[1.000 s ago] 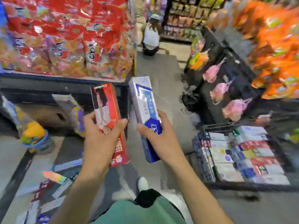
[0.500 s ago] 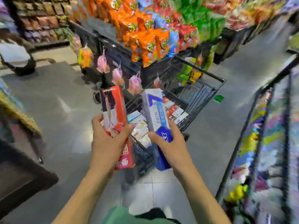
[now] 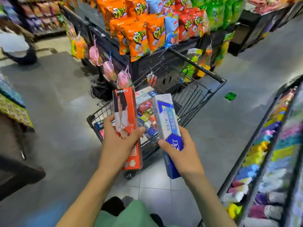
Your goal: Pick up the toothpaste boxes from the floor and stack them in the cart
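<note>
My left hand [image 3: 117, 144] grips a red and white toothpaste box [image 3: 125, 115], held upright over the near end of the cart. My right hand [image 3: 182, 154] grips a white and blue toothpaste box [image 3: 165, 118], also upright, just to the right of the red one. Behind both boxes stands a black wire cart [image 3: 211, 89]. Several toothpaste boxes [image 3: 145, 105] lie stacked in its near half; the far half shows bare wire.
A dark shelf with orange, red and green snack bags [image 3: 139, 33] stands behind the cart, with pink net bags [image 3: 109, 71] hanging off its side. A rack of colourful goods [image 3: 268, 161] runs along the right. A person [image 3: 14, 45] crouches far left. A green item [image 3: 230, 96] lies on the floor.
My view has swung from the floor boxes to the cart, which now stands straight ahead. Both hands still hold their boxes and have come over the cart's near end.
</note>
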`<action>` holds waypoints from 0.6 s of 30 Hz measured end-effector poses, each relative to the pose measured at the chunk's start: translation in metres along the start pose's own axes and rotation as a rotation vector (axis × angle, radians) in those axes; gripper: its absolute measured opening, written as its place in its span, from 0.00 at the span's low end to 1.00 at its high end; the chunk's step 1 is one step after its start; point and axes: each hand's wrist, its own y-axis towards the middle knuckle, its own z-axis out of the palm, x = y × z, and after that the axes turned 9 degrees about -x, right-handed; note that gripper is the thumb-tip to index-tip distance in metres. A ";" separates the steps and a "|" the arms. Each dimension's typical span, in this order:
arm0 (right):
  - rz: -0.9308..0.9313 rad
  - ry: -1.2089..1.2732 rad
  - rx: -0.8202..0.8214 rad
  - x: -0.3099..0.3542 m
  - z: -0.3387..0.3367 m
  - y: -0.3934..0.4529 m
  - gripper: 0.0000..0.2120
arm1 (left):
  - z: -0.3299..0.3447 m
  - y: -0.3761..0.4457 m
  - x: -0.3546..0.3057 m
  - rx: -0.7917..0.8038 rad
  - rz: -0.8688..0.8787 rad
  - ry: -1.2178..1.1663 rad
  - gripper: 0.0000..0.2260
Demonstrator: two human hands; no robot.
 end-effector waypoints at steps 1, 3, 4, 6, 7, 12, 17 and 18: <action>0.005 -0.020 0.020 -0.002 -0.002 0.011 0.25 | 0.006 0.006 0.002 -0.007 -0.007 0.008 0.32; 0.010 -0.071 0.067 -0.007 -0.001 0.034 0.26 | 0.015 0.019 0.005 -0.026 -0.018 0.025 0.30; 0.013 -0.093 0.093 -0.008 0.001 0.045 0.26 | 0.019 0.027 0.008 -0.038 -0.020 0.030 0.29; 0.007 -0.133 0.137 -0.011 0.008 0.070 0.26 | 0.023 0.043 0.013 -0.087 -0.028 0.024 0.26; -0.003 -0.164 0.155 -0.011 0.013 0.082 0.26 | 0.024 0.053 0.016 -0.120 -0.032 0.012 0.26; -0.051 -0.328 0.204 -0.010 0.034 0.138 0.25 | 0.026 0.103 0.030 -0.259 -0.104 -0.015 0.26; -0.159 -0.538 0.328 -0.005 0.064 0.200 0.17 | 0.019 0.148 0.044 -0.387 -0.171 0.051 0.23; -0.200 -0.582 0.364 -0.005 0.072 0.213 0.17 | 0.016 0.155 0.049 -0.432 -0.178 0.070 0.22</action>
